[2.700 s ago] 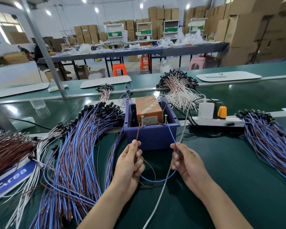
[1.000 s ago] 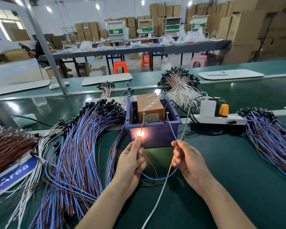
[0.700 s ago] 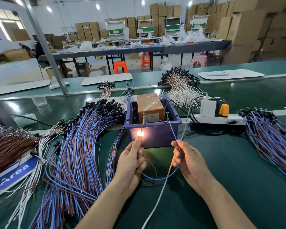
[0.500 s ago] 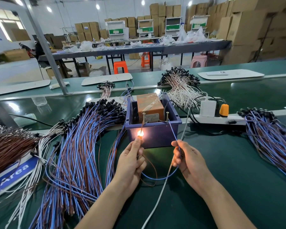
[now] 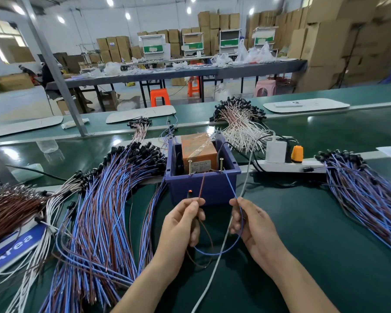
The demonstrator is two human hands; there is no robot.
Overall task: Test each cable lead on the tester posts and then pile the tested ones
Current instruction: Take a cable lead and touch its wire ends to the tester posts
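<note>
- Desk (image 5: pixel 325 222): dark green.
- Tester box (image 5: pixel 215 188): navy blue; the block (image 5: pixel 198 147) inside is orange-brown.
- Held lead: brown wire (image 5: pixel 202 184), blue wire (image 5: pixel 231 186).
- Power strip (image 5: pixel 287 169): white, with an orange plug (image 5: pixel 297 152).
- Left pile (image 5: pixel 104 211): blue and brown, black ends.

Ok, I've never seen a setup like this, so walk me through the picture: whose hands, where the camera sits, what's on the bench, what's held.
There is no machine here: a person works bare-handed, and the one camera sits on their head, looking down. On the green bench stands a blue box with two upright metal posts at its near rim; that is the tester. A left pile and a right pile of blue and brown leads flank it, and a white power strip lies to its right. The left hand pinches the brown wire of one lead, whose small lamp glows faintly orange; the right hand pinches its blue wire. Both wires reach up toward the posts.
</note>
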